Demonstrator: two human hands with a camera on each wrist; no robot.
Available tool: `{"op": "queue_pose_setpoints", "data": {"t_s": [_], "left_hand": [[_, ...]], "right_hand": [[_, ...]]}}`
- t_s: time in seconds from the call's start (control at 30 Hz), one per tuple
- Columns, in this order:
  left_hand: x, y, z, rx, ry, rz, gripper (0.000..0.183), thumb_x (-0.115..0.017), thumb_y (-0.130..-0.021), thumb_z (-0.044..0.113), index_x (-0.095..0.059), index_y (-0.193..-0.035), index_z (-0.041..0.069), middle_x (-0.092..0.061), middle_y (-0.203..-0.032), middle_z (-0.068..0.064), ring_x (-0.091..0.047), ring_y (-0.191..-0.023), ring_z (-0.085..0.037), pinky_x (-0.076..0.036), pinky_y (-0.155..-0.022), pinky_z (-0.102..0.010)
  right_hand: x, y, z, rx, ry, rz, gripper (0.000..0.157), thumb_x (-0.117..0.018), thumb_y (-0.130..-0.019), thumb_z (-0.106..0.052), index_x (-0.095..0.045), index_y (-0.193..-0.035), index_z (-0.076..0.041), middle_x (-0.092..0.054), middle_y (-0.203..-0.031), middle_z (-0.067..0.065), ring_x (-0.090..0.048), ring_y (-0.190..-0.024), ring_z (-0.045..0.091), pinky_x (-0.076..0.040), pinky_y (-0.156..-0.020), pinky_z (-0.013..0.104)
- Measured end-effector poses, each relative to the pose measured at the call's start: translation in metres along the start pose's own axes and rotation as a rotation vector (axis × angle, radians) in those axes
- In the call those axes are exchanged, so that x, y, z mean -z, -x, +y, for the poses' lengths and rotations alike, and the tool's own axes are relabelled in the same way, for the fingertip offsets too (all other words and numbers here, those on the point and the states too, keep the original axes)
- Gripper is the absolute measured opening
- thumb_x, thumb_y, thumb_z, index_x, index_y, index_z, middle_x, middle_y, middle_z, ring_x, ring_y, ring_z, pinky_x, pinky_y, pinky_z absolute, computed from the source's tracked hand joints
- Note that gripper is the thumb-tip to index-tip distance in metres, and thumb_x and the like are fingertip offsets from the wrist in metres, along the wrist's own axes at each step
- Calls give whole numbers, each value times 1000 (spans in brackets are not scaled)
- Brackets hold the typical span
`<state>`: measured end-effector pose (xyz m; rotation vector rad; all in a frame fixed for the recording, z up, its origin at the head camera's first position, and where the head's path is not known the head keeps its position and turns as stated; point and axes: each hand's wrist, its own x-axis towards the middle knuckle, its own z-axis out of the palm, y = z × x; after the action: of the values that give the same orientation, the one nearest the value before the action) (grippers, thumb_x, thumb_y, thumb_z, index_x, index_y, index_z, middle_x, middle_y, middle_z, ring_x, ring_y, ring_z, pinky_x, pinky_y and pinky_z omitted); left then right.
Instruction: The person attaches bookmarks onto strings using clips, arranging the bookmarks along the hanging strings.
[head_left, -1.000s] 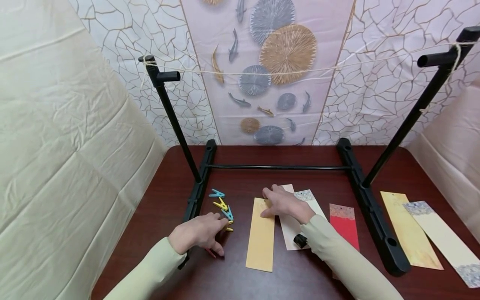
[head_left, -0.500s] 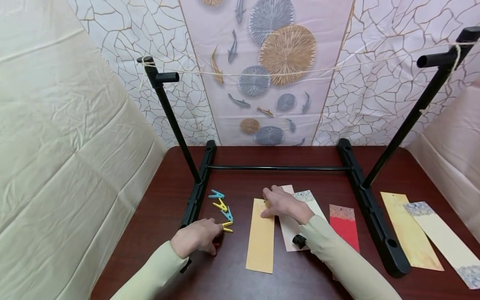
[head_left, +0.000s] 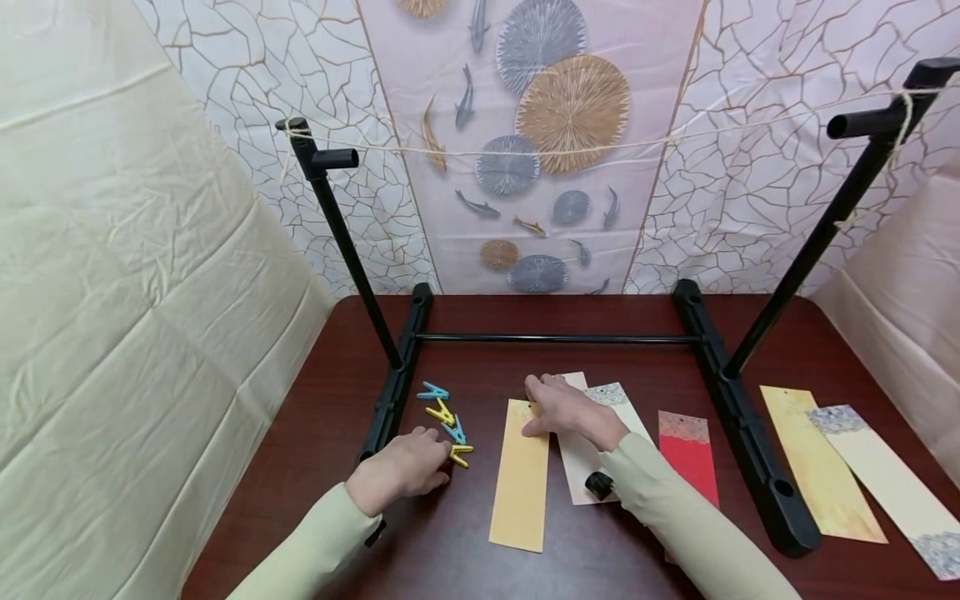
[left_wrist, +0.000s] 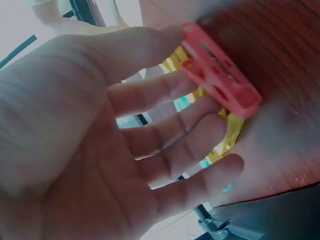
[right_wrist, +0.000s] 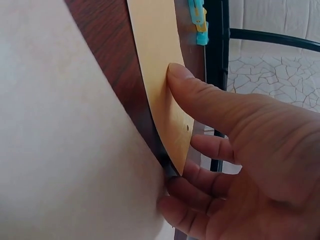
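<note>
My left hand [head_left: 402, 469] is low over the table at the left and pinches a red clothespin [left_wrist: 222, 75] between thumb and index finger. The other fingers are spread loosely below it. In the head view the hand hides this clothespin. Just past its fingertips lie a yellow clothespin [head_left: 461, 454], a blue one, another yellow and another blue in a line. My right hand [head_left: 570, 408] holds the far end of a plain yellow paper strip [head_left: 519, 496], thumb on its face and fingers at its end. A small hole [right_wrist: 188, 128] shows near that end, which bends slightly.
Two pale strips [head_left: 581, 471] lie partly under the right hand and forearm. A red strip [head_left: 686, 450] is right of them. Beyond the black stand's right foot [head_left: 765, 467] lie yellow [head_left: 817, 467] and cream [head_left: 888, 479] strips. A string [head_left: 480, 153] spans the two posts.
The left hand has picked at the red clothespin near the front of the row and now pinches it. The nearest yellow clothespin has turned slightly and shifted right. The right hand stays in place.
</note>
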<state>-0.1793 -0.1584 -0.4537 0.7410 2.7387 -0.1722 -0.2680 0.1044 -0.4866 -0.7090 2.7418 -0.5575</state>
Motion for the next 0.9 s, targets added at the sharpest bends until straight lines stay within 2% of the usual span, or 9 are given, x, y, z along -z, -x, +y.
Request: {"op": "queue_pose_setpoints", "data": {"t_s": [0.2,0.27,0.43,0.67,0.77,0.9], "left_hand": [[-7,-9,-1,20,-115,45,29,-67,-92,38,-66,-107,12,-63,-97,-5,-56,-83,-20,-50,-67,-34],[-8,-11,-1,17,-168,67,30,-67,-92,38,-66,-107,12,-64,-97,-5,-56,-82,-20,-51,-67,-34],[-9,-12,1,5,-223,118,28,-69,-90,36,-67,-104,12,-64,-94,-6,-57,-79,-21,-52,-64,-34],[-8,-14,-1,-16,-216,183,28,-69,-90,38,-65,-101,13,-66,-93,-5,-60,-80,-20,-52,-61,-32],[-4,-16,-3,-29,-181,233,28,-70,-89,37,-64,-102,12,-67,-93,-5,-62,-80,-20,-52,-60,-31],[3,-19,-6,-51,-128,313,26,-70,-88,35,-61,-95,13,-63,-85,-2,-59,-74,-17,-49,-55,-28]], "right_hand": [[1,0,-1,2,-30,-6,46,-84,-76,-32,-51,-103,-12,-53,-92,4,-48,-85,22,-41,-72,35],[1,0,-1,4,-28,-6,45,-84,-76,-30,-52,-103,-12,-52,-91,4,-48,-83,21,-40,-71,34],[1,0,-2,11,-15,-17,42,-84,-76,-29,-54,-101,-12,-51,-87,4,-46,-78,19,-39,-68,32],[4,-2,-2,4,-30,-45,41,-82,-79,-28,-54,-105,-12,-51,-91,4,-46,-79,19,-38,-69,32],[8,-2,-1,25,-35,-37,39,-81,-80,-25,-55,-105,-11,-53,-93,5,-46,-80,19,-39,-71,34],[13,-4,0,66,-39,-8,34,-80,-80,-20,-57,-101,-10,-55,-92,5,-47,-81,18,-41,-72,33]]}}
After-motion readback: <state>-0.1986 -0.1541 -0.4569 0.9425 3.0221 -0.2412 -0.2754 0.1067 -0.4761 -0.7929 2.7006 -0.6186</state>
